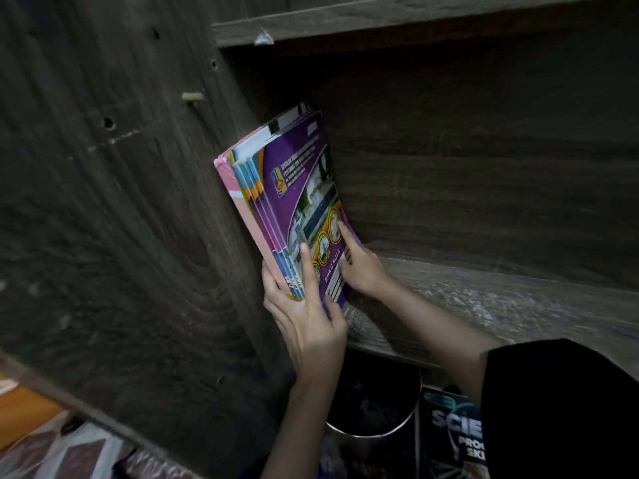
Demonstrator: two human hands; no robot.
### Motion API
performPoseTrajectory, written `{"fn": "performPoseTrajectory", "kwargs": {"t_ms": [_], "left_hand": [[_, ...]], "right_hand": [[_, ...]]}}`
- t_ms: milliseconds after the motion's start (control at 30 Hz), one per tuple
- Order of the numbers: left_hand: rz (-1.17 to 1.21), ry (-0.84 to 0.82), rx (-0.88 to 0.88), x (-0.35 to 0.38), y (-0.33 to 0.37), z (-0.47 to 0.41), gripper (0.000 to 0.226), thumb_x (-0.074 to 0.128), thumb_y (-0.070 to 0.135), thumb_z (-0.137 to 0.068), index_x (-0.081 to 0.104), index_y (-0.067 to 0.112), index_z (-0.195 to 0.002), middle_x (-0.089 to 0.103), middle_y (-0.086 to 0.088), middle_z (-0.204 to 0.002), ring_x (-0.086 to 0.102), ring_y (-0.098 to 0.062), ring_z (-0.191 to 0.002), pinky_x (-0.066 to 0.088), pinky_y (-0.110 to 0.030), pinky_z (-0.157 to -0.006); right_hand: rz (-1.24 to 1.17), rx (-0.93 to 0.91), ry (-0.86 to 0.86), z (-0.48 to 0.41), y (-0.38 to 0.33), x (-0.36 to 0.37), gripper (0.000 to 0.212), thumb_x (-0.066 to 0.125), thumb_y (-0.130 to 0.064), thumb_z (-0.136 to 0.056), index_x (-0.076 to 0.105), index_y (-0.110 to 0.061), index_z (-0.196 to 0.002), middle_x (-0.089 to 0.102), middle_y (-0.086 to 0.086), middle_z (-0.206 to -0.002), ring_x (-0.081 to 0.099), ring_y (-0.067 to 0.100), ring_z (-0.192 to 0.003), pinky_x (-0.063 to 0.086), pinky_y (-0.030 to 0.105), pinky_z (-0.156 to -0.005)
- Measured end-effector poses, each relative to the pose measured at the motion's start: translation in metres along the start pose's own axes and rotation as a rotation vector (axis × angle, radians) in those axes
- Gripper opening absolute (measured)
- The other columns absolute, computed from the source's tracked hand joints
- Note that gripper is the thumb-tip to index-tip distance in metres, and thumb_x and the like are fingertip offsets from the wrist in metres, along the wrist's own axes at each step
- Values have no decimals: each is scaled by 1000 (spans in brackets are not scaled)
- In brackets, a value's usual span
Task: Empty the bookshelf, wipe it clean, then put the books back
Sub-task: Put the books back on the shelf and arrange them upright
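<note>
A stack of thin purple and pink notebooks (297, 174) stands tilted against the left side panel (114, 209) of the dark wooden bookshelf, its lower edge at the shelf board (484, 299). My left hand (304, 316) grips the stack's lower corner, thumb on the front cover and fingers round the spines. My right hand (359, 267) presses flat on the purple front cover, index finger stretched upward. The rest of this shelf compartment holds no books.
An upper shelf board (380, 25) runs across the top. Below the shelf board stand a round dark container with a pale rim (373, 406) and a black science book (449, 433). Patterned fabric and something orange (24, 413) lie at lower left.
</note>
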State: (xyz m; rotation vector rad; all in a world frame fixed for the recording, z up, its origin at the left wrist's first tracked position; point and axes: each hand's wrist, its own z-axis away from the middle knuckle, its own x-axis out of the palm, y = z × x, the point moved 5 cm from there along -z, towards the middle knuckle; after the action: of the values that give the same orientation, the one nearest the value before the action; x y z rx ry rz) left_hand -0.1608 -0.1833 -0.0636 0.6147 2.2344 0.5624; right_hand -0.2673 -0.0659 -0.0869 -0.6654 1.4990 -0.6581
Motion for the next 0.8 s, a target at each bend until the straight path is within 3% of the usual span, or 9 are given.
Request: {"fn": "performPoseTrajectory", "kwargs": {"t_ms": [133, 300, 367, 467, 567, 667, 733, 800], "left_hand": [[-24, -18, -11, -3, -1, 13, 87, 64, 6, -71, 30, 28, -148, 2, -25, -153, 20, -41, -129, 34, -54, -102], [-72, -61, -9, -1, -2, 33, 91, 69, 4, -67, 31, 24, -148, 1, -29, -153, 10, -45, -139, 25, -55, -108], [-123, -58, 67, -5, 7, 38, 81, 63, 10, -71, 36, 20, -146, 4, -31, -152, 6, -46, -141, 14, -51, -113], [-71, -69, 301, -6, 30, 52, 70, 53, 10, -73, 41, 19, -142, 16, -25, -149, 14, -42, -141, 7, -39, -118], [121, -162, 396, 3, 53, 87, 53, 45, 10, -75, 46, 17, -128, 32, -13, -134, 38, -34, -124, 28, -39, -109], [245, -351, 406, 24, 71, 143, 43, 44, 10, -75, 47, 16, -117, 38, -7, -122, 46, -26, -108, 39, -34, -96], [268, -490, 358, 43, 76, 185, 41, 43, 11, -75, 47, 16, -116, 39, -6, -122, 48, -24, -110, 40, -33, -96], [251, -618, 275, 64, 72, 224, 44, 44, 12, -74, 48, 19, -117, 40, -6, -126, 46, -24, -115, 39, -36, -99]], "right_hand": [[-64, 88, -4, 11, 8, 2, 64, 52, -18, -93, 22, -22, -150, 47, 8, -144, 43, 28, -131, 34, 28, -104], [-240, 160, 10, 27, 15, 12, 63, 59, -13, -88, 34, -18, -145, 56, 7, -133, 52, 25, -121, 39, 30, -104], [-323, 122, 40, 35, 14, 13, 63, 62, -11, -86, 38, -18, -143, 60, 7, -127, 56, 24, -117, 42, 33, -103], [-393, 64, 231, 69, 21, -7, 52, 59, -3, -85, 51, -19, -134, 65, 6, -103, 62, 24, -99, 46, 29, -90], [-462, -46, 467, 135, 46, -38, 39, 50, -4, -82, 63, -26, -112, 67, 2, -96, 65, 18, -91, 49, 28, -82], [-370, -35, 632, 216, 91, -52, 26, 45, -12, -82, 64, -25, -93, 68, -4, -87, 63, 4, -83, 47, 15, -76], [-273, 35, 659, 263, 132, -48, 23, 41, -17, -83, 63, -22, -86, 65, -8, -83, 59, 1, -79, 45, 15, -72], [-211, 218, 643, 300, 189, -35, 24, 43, -11, -82, 62, -26, -86, 65, -9, -84, 60, 9, -81, 46, 26, -70]]}}
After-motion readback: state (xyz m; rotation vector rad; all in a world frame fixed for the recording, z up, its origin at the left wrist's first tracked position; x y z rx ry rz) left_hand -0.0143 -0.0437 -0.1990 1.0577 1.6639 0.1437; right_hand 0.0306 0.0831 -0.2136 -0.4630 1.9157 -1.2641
